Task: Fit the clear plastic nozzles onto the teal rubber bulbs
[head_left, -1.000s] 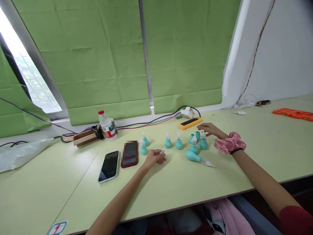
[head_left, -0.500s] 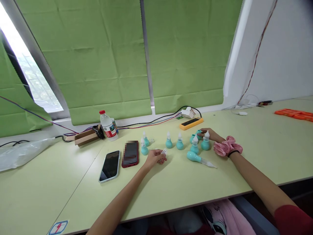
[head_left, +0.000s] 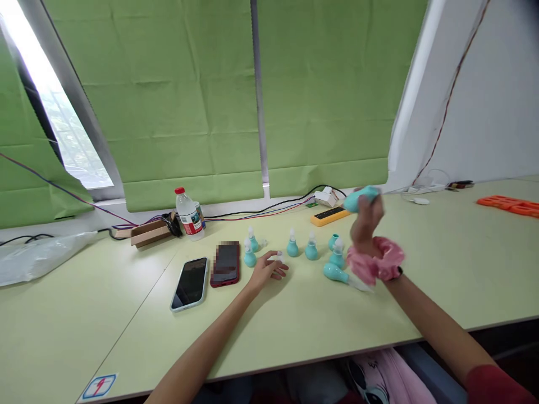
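Teal bulb (head_left: 361, 198), blurred, is being gripped above the tabletop (head_left: 328, 320) by the right hand's (head_left: 366, 223) wrapped fingers, probably a picking-up step, while the left hand (head_left: 266, 270), loosely curled, is seemingly pinching a clear piece (head_left: 280, 256), the next move likely calling for steadiness.

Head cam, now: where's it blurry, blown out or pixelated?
Head view: motion blur on the right hand and its turquoise bulb; left hand looks sharper; window largely washed out; red-cased phone partly pixelated.
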`<state>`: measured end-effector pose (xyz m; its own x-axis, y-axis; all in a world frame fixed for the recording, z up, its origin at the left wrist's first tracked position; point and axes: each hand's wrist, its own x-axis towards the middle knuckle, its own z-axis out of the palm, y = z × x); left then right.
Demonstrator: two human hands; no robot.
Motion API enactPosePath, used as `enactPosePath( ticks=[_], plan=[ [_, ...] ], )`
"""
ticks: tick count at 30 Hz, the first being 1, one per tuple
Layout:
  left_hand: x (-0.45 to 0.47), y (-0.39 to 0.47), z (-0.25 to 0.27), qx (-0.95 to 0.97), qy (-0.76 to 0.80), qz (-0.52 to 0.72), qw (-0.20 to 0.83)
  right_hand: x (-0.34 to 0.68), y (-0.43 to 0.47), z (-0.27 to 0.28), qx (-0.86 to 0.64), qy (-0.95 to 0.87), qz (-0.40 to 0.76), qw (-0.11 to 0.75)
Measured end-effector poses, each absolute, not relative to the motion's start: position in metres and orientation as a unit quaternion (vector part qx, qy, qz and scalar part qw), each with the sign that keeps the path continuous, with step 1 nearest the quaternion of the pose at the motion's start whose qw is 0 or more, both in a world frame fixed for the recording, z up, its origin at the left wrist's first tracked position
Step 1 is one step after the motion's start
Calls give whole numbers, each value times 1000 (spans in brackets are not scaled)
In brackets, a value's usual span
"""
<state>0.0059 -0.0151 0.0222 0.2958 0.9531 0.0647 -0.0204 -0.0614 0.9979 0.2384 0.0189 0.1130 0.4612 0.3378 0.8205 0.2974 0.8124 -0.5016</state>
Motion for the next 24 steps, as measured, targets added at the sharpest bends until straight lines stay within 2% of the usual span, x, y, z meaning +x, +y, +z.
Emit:
enactPosePath(
  ticks=[1, 4, 9, 17, 24],
  plan=[
    [6, -16, 23, 580, 397, 445, 554, 221, 9, 102, -304, -576, 21, 758],
    [6, -16, 24, 572, 394, 460, 553, 178, -10, 59, -307, -775, 66, 549],
    [7, -14, 23, 545, 415, 496, 534, 153, -13, 10, -281, -878, 39, 386],
    [1, -13, 28, 563, 392, 530, 499, 155, -12, 13, -340, -879, 68, 328],
    [1, -12, 27, 550, 378, 526, 527, 156, -4, 9, -389, -848, 115, 341]
  ],
)
